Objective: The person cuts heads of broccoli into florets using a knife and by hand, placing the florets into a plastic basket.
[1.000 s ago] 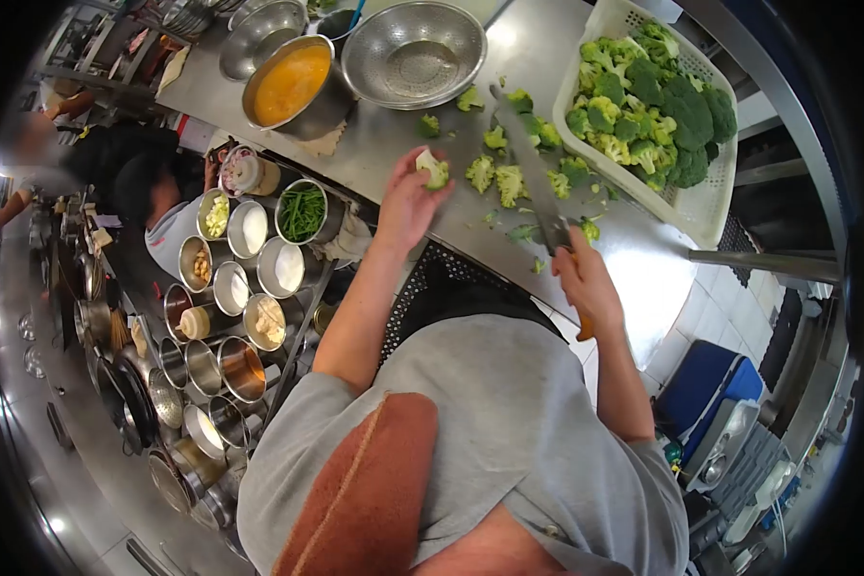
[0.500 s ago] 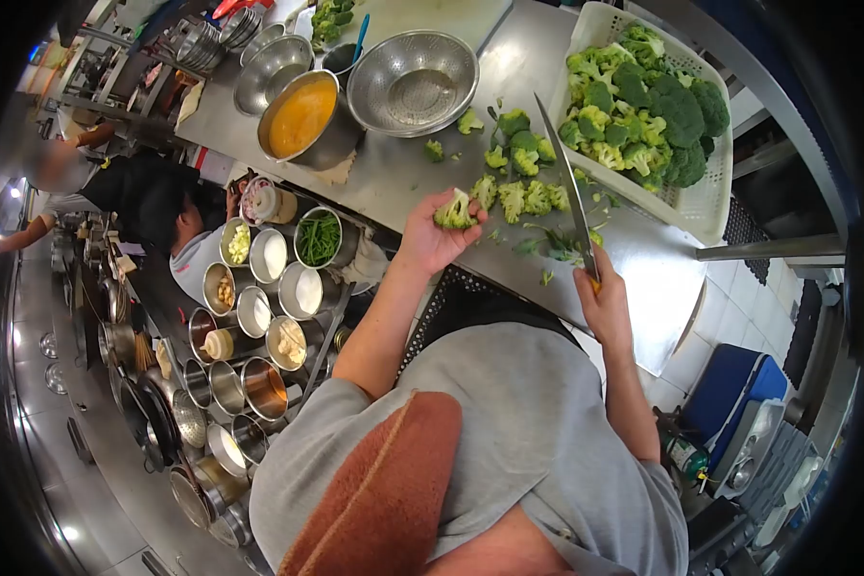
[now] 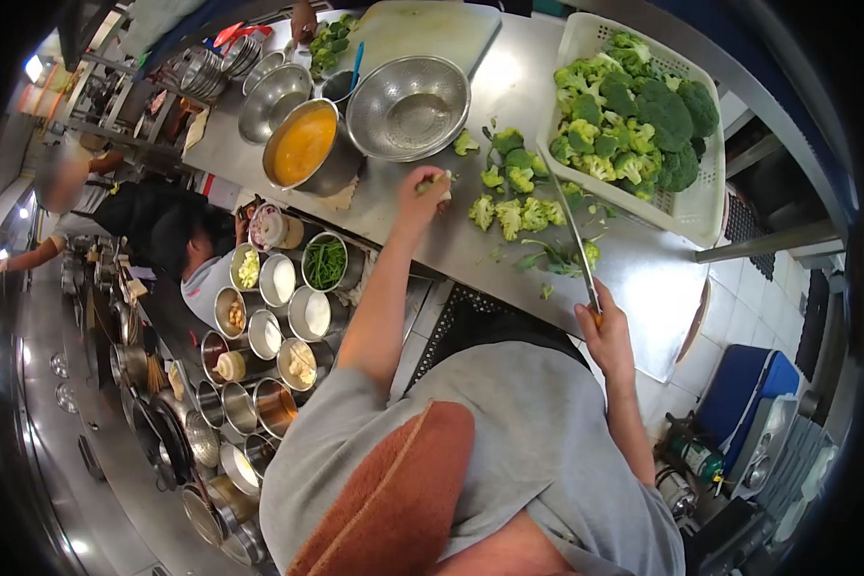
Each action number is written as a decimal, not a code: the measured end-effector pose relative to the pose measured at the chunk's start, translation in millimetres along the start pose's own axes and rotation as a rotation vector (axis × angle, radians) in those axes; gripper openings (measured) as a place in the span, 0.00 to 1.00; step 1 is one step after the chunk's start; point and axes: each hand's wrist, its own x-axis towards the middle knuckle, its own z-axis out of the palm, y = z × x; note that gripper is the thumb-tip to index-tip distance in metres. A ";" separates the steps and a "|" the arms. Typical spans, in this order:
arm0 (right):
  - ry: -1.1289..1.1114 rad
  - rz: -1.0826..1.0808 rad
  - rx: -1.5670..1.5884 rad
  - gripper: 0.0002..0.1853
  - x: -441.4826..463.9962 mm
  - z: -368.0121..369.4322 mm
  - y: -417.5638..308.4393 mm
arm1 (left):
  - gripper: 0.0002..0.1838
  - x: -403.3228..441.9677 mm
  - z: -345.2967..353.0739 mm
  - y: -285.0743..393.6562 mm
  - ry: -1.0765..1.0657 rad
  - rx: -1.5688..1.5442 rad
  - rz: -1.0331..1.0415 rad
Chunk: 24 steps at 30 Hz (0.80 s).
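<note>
So the surface was smooth, shiny metal, and the broccoli florets on it were bumpy, green and kinda branchy, in a loose cluster in front of the person. A leafy broccoli scrap lay on the near side of them. The knife had a long, narrow metal blade tapering to a point, plus an orangey handle.

Left arm was stretched out over the surface, hand curled. The left hand had a narrow grip on a pale green broccoli piece, mostly covered by the fingers, so no clue about its full shape. Right arm was reaching forward too, elbow bent a little, and the right hand had its grip closed round the knife handle, blade angled away from the body.

Around all that: a round perforated metal colander just past the left hand, then a deep metal pot of orange liquid. A white plastic crate heaped with broccoli took up the right side, and the knife tip overlapped its corner in view; can't tell if they touched. A pale cutting board sat farther back.
</note>
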 end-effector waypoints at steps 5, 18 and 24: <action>0.033 0.081 0.019 0.24 -9.0 -1.1 19.0 | 0.12 -44.9 6.8 36.1 -0.426 -1.185 -0.305; 0.042 -0.022 -0.132 0.28 -17.4 7.9 29.7 | 0.17 -1.2 182.3 225.6 -0.333 0.137 0.898; 0.008 0.179 0.007 0.25 -23.9 -12.3 15.6 | 0.12 23.0 20.8 74.9 -0.168 0.924 0.152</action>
